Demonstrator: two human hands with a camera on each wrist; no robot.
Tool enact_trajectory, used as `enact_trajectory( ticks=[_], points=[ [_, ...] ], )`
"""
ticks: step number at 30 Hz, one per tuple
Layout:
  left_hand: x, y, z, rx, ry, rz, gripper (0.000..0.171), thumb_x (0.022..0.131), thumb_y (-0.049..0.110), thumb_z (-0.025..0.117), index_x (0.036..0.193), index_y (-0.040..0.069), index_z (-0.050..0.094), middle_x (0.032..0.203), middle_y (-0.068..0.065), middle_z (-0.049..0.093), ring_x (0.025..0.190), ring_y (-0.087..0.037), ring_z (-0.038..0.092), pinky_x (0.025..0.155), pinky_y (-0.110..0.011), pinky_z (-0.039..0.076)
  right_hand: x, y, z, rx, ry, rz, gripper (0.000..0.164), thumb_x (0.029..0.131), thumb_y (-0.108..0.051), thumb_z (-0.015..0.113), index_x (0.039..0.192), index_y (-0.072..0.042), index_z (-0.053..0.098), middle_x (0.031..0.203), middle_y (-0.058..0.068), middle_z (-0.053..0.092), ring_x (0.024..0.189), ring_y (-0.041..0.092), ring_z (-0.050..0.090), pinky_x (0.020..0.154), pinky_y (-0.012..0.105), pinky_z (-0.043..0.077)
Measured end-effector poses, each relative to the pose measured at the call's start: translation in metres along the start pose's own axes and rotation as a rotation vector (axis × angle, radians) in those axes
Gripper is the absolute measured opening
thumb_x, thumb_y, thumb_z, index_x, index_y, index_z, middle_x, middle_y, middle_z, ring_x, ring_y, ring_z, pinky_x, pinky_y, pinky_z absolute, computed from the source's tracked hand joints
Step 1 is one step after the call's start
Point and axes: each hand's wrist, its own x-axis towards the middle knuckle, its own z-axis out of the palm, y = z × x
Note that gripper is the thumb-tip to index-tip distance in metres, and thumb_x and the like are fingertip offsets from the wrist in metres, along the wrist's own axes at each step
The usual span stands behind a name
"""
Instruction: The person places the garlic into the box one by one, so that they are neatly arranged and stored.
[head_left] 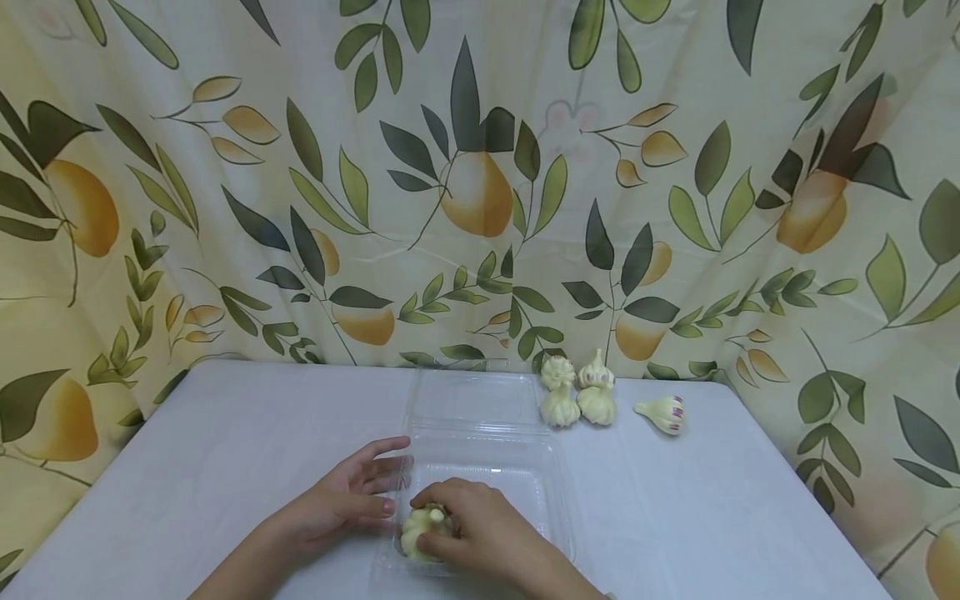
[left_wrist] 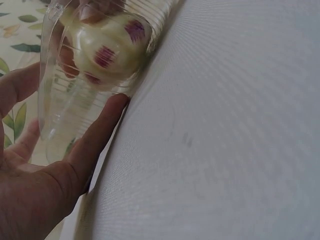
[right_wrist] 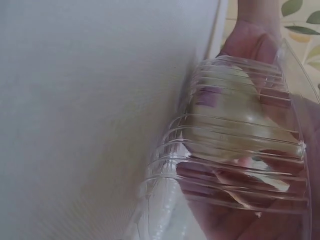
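Observation:
A clear plastic clamshell box (head_left: 558, 500) lies with its lid (head_left: 476, 400) folded back. In its near left corner sits a garlic bulb (head_left: 417, 537), gripped by my right hand (head_left: 491, 525) with thumb and fingers around it. My left hand (head_left: 330, 500) is beside the box's left wall, fingers spread and fairly straight. In the left wrist view the purple-marked garlic bulb (left_wrist: 110, 52) shows through the plastic, and the left thumb's tip is right at the box's base. The ribbed side wall (right_wrist: 235, 160) stands in front of the bulb and right fingers in the right wrist view.
Several garlic bulbs (head_left: 597, 406) stand grouped just right of the lid. Another garlic bulb (head_left: 663, 414) lies on its side farther right. The white-covered table (head_left: 712, 517) ends at the back against a curtain (head_left: 480, 283) printed with fruit and leaves.

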Motion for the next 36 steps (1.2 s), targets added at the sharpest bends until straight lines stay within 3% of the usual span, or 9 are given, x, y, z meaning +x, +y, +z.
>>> enact_trajectory(
  ticks=[5, 8, 12, 16, 26, 36],
  points=[
    [0.000, 0.000, 0.001, -0.005, 0.002, 0.000, 0.083, 0.090, 0.002, 0.067, 0.158, 0.016, 0.022, 0.162, -0.021, 0.019, 0.143, -0.034, 0.032, 0.093, -0.049, 0.053, 0.000, 0.000, 0.000, -0.040, 0.003, 0.003, 0.035, 0.086, -0.038, 0.075, 0.117, -0.023, 0.069, 0.109, -0.017, 0.068, 0.092, -0.003, 0.057, 0.082, 0.024, 0.050],
    [0.000, 0.000, 0.001, -0.005, 0.000, 0.002, 0.083, 0.090, 0.001, 0.067, 0.158, 0.015, 0.021, 0.162, -0.022, 0.019, 0.142, -0.033, 0.034, 0.092, -0.049, 0.054, -0.002, -0.002, -0.004, -0.062, 0.010, 0.030, 0.039, 0.085, -0.039, 0.075, 0.121, -0.025, 0.067, 0.116, -0.015, 0.068, 0.101, 0.002, 0.061, 0.087, 0.029, 0.052],
    [0.000, 0.000, 0.001, -0.001, -0.005, 0.005, 0.084, 0.089, 0.000, 0.067, 0.158, 0.014, 0.021, 0.162, -0.023, 0.019, 0.142, -0.033, 0.035, 0.092, -0.049, 0.054, -0.008, -0.007, -0.015, -0.074, 0.031, 0.073, 0.042, 0.087, -0.038, 0.074, 0.126, -0.026, 0.064, 0.126, -0.012, 0.066, 0.113, 0.011, 0.062, 0.093, 0.037, 0.052],
    [0.000, 0.000, 0.001, 0.001, -0.010, 0.007, 0.083, 0.090, 0.001, 0.067, 0.158, 0.015, 0.021, 0.162, -0.023, 0.019, 0.142, -0.033, 0.035, 0.093, -0.049, 0.053, -0.014, -0.012, -0.028, -0.064, 0.057, 0.094, 0.042, 0.089, -0.039, 0.073, 0.128, -0.027, 0.063, 0.128, -0.013, 0.064, 0.117, 0.012, 0.061, 0.094, 0.039, 0.052],
    [-0.001, 0.001, 0.001, 0.001, -0.002, -0.001, 0.084, 0.090, 0.000, 0.066, 0.158, 0.014, 0.020, 0.162, -0.024, 0.019, 0.141, -0.033, 0.036, 0.093, -0.048, 0.053, -0.023, -0.013, -0.060, -0.018, 0.156, 0.118, 0.045, 0.090, -0.038, 0.073, 0.131, -0.028, 0.061, 0.129, -0.017, 0.062, 0.109, 0.012, 0.062, 0.081, 0.031, 0.055],
    [-0.001, 0.002, 0.002, -0.001, -0.008, 0.013, 0.083, 0.090, -0.001, 0.066, 0.158, 0.014, 0.021, 0.162, -0.025, 0.017, 0.143, -0.034, 0.034, 0.094, -0.049, 0.053, -0.030, 0.003, -0.085, 0.018, 0.261, 0.172, 0.047, 0.088, -0.035, 0.076, 0.132, -0.031, 0.060, 0.129, -0.015, 0.062, 0.113, 0.013, 0.062, 0.082, 0.032, 0.055]
  ],
)
